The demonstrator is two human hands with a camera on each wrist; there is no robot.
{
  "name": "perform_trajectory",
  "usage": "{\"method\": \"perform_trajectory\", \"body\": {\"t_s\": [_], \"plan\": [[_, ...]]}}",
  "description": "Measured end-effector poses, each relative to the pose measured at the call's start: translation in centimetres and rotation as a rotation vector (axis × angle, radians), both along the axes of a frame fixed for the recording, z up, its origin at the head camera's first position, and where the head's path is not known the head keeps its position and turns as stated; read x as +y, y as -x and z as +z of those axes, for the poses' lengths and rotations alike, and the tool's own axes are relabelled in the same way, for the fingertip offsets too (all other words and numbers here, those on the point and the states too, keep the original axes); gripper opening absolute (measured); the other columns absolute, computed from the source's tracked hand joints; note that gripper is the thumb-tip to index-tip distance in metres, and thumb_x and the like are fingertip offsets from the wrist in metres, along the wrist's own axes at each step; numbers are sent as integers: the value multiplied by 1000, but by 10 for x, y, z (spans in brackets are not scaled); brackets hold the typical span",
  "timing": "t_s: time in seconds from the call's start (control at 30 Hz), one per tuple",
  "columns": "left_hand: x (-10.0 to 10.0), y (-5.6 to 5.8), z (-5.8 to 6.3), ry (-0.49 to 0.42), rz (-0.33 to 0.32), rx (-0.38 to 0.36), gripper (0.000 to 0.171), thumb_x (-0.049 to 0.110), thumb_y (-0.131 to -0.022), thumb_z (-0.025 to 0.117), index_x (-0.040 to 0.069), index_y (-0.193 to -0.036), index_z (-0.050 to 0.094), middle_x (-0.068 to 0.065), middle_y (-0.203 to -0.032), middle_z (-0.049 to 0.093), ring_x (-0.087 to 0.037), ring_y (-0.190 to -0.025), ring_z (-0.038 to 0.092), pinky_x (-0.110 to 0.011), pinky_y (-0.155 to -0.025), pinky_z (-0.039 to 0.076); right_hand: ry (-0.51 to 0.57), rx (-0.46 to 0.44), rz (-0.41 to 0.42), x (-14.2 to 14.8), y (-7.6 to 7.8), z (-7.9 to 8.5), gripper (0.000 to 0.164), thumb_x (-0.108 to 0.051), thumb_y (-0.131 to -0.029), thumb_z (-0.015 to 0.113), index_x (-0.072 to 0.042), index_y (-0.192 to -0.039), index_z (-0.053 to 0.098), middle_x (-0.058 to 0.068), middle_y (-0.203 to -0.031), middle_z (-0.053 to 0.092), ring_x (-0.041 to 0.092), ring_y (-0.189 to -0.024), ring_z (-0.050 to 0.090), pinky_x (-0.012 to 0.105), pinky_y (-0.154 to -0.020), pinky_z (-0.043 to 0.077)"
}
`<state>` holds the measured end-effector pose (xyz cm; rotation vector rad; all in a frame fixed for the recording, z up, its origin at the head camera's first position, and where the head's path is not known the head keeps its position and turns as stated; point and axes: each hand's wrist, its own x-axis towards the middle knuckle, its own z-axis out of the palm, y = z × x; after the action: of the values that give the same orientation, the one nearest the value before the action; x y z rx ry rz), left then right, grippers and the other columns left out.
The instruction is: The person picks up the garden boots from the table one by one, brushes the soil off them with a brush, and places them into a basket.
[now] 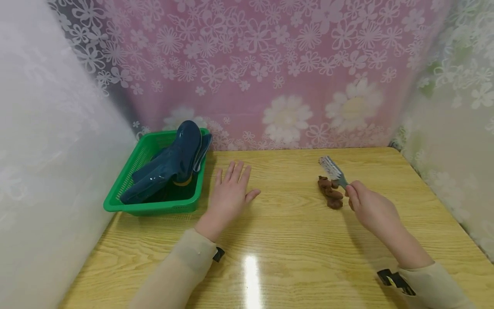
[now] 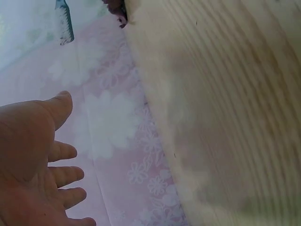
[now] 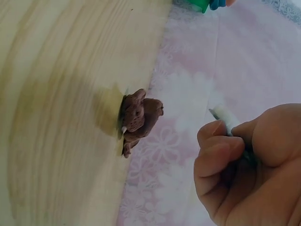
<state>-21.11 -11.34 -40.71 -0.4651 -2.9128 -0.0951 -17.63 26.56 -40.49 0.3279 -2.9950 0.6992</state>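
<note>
In the head view my right hand grips the grey handle of a brush with pale bristles, bits of brown stuck at its tip. Just below the brush lies a lumpy brown clay-like mass on the table; the right wrist view shows the same brown lump apart from the curled fingers. My left hand is spread with straight fingers to the right of the green basket, holding nothing. From the left wrist view the left palm faces the camera, fingers apart.
A green plastic basket stands at the back left with dark blue rubber boots in it. The wooden table ends at a pink flowered curtain; pale curtains hang at both sides.
</note>
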Motion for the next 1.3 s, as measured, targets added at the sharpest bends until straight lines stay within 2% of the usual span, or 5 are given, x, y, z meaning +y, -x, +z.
{"method": "perform_trajectory", "body": {"t_s": [0.23, 0.4, 0.77, 1.0, 1.3], "plan": [[14, -3, -4, 10, -42, -19, 79, 63, -113, 48, 17, -175, 35, -12, -182, 25, -35, -169, 15, -64, -133, 15, -11, -26, -41, 12, 3, -7, 47, -35, -124, 23, -1, -110, 52, 6, -67, 44, 22, -53, 40, 38, -51, 34], [20, -4, -9, 1, -59, -43, 80, 63, -112, 49, 17, -176, 33, -12, -182, 23, -35, -169, 14, -64, -132, 16, -18, -66, -110, 24, 6, -11, 52, -36, -123, 21, 3, -118, 54, 7, -70, 46, 24, -56, 42, 39, -52, 35], [28, -5, -18, 27, -83, -102, 80, 67, -112, 44, 21, -176, 33, -10, -183, 22, -35, -169, 12, -67, -131, 17, -56, -106, -192, 55, 17, -22, 45, -28, -122, 26, 7, -116, 53, 10, -73, 51, 27, -60, 47, 40, -54, 36], [29, -4, -21, -3, -80, -135, 80, 66, -111, 45, 22, -177, 31, -8, -184, 18, -33, -170, 7, -67, -132, 13, -107, -142, -187, 68, 24, -24, 38, -19, -120, 32, 14, -120, 51, 16, -80, 59, 31, -66, 53, 43, -55, 42], [28, -5, -23, -21, -92, -136, 79, 65, -111, 47, 22, -176, 33, -9, -183, 21, -34, -170, 9, -65, -132, 14, -163, -199, -155, 77, 28, -25, 40, -12, -117, 32, 24, -122, 50, 21, -82, 62, 32, -69, 57, 50, -58, 50]]}}
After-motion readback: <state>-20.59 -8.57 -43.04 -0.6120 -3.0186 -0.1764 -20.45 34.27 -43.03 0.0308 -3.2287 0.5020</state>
